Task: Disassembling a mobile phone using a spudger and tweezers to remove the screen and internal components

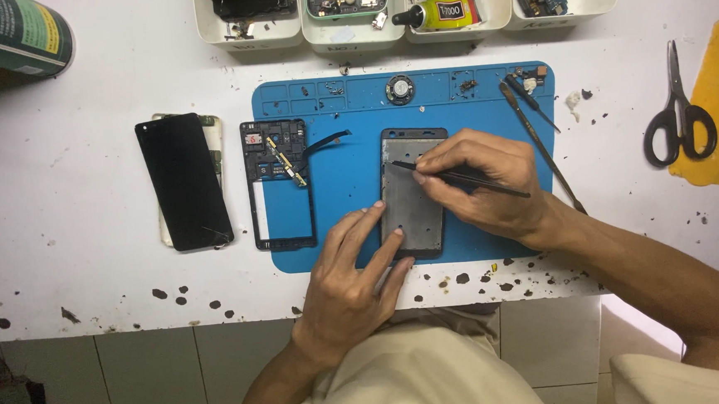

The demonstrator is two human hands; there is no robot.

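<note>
Tweezers [458, 176] pinched in right hand [479, 182] grip, over phone frame [411, 192]; left hand [351, 273] fingers flat on frame

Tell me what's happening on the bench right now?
A person is working on a phone frame lying on a blue repair mat. The left hand steadies the frame's lower edge with its fingertips, while the right hand holds black tweezers with the tip at the frame's upper left. A black inner frame and a separated black screen lie to the left; scissors rest at the far right.
</note>
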